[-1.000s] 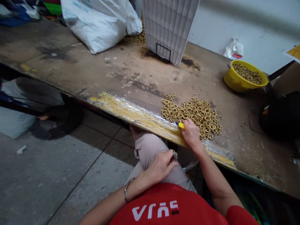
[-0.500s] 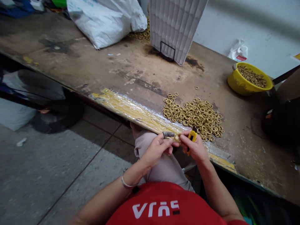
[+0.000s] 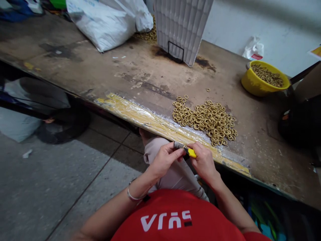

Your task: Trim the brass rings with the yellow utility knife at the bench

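My left hand [image 3: 166, 159], with grey wrapping on its index finger, is pinched around a small gold-coloured ring [image 3: 185, 146] that is mostly hidden. Closed around a yellow utility knife [image 3: 192, 153] is my right hand [image 3: 203, 162]. The knife's dark tip points left and meets the fingers of my left hand at the ring. Both hands are over my lap, just off the table's near edge. Beyond them on the table lies a pile of similar rings [image 3: 213, 118].
A yellow bowl [image 3: 260, 85] full of rings stands at the right. A ribbed grey panel [image 3: 182, 26] in a black wire stand and a white sack [image 3: 107, 25] are farther back. Yellow tape [image 3: 140, 115] covers part of the table [image 3: 100, 72] edge.
My right hand has turned the knife from upright so that it points left at the ring. The ring, visible between both hands before, is now mostly covered by my fingers.
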`<state>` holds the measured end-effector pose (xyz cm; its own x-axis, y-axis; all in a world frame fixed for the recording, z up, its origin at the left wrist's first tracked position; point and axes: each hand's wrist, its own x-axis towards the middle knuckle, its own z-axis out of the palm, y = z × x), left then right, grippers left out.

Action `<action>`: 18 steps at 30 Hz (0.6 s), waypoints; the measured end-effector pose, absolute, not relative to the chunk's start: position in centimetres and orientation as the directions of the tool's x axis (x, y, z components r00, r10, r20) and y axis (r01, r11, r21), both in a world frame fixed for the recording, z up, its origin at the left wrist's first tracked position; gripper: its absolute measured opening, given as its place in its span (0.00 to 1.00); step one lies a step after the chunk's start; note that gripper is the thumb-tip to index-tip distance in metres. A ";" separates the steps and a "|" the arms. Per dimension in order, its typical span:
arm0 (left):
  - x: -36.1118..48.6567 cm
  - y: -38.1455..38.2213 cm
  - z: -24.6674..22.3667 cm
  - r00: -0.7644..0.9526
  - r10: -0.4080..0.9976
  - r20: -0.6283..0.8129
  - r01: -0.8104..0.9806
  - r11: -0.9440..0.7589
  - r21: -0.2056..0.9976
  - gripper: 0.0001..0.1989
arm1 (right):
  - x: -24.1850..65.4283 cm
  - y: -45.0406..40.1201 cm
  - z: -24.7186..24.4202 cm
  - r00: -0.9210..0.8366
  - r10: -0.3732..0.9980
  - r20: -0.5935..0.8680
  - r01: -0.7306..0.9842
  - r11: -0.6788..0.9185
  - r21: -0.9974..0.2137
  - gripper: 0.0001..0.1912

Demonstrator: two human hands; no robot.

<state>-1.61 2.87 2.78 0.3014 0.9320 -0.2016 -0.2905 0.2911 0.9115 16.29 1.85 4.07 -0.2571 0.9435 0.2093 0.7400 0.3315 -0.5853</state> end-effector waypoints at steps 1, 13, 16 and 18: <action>-1.7 2.8 2.8 0.299 0.937 -0.179 -0.245 0.257 0.935 0.14 | 16.3 1.7 4.0 -0.264 0.944 0.197 0.790 0.329 -0.517 0.12; -3.3 2.8 4.0 0.292 0.943 0.158 0.112 -0.198 0.974 0.06 | 14.5 2.9 3.9 -0.253 0.967 -0.033 0.942 0.238 -0.238 0.07; -4.1 1.9 4.9 0.351 0.906 0.235 0.138 -0.298 0.944 0.06 | 14.8 4.5 3.6 -0.148 0.981 -0.126 0.983 0.132 -0.131 0.11; -4.3 1.2 5.3 0.485 0.837 0.253 0.083 -0.332 0.939 0.08 | 15.4 5.9 3.4 -0.032 0.989 -0.146 0.998 0.023 -0.063 0.13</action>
